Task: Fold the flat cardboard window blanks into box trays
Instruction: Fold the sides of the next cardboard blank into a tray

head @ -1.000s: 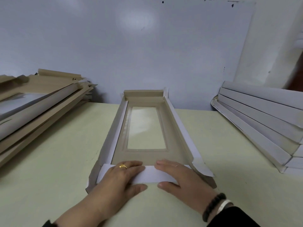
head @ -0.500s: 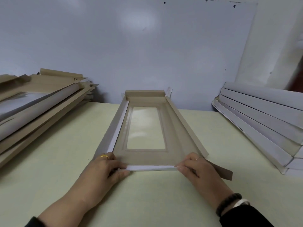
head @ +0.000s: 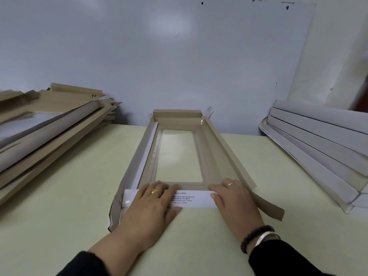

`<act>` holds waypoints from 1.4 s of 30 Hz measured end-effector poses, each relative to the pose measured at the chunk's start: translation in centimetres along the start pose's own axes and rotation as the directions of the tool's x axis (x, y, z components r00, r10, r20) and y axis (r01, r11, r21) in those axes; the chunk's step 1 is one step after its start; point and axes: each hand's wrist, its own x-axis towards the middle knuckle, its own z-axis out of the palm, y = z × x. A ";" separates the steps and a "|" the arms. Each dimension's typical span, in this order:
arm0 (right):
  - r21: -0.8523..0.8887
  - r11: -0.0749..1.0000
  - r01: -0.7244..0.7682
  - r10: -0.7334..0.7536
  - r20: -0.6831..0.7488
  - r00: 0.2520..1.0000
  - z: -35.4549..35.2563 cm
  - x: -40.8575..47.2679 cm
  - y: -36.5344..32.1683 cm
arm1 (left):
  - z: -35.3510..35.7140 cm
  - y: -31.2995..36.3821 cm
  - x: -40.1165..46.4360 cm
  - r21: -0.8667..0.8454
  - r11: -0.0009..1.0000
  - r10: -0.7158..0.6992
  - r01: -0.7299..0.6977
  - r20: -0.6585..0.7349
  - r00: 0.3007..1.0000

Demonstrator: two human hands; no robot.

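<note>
Cardboard window blank [head: 180, 156], centred on the bench [head: 59, 206]: both hands, left hand [head: 153, 204] and right hand [head: 233, 198], press its near end flap [head: 191, 199] down with flat, ungrasping fingers, printed white face now upward after standing raised moments earlier; side walls remain unfolded.

Table [head: 69, 196]: blank [head: 215, 156], two stacks [head: 49, 126].

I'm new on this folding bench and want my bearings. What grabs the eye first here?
Dead centre, a half-folded window blank lies on the pale table, its far end wall already up. The left hand and right hand press its white printed near flap flat. Brown flat blanks pile on the left, white finished trays on the right.
</note>
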 end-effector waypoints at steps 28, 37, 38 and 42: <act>0.116 0.977 0.179 -0.183 0.020 0.983 -1.8 -2.0 -0.8 | -2.6 -2.0 -1.7 -0.274 0.961 -0.070 0.045 -0.082 0.994; 0.117 0.977 0.179 -0.193 0.129 0.973 -1.2 -1.6 -2.0 | -2.3 -1.6 -1.3 -0.059 0.998 -0.001 0.004 0.041 0.999; 0.123 0.975 0.188 -0.204 0.136 0.969 -1.3 -1.4 -2.1 | -2.2 -1.7 -1.2 -0.058 0.998 -0.001 0.003 0.036 0.999; 0.015 0.967 0.253 -0.254 0.051 0.966 -2.1 -1.4 -2.9 | -2.8 -1.9 -1.4 -0.094 0.992 0.082 -0.085 -0.035 0.996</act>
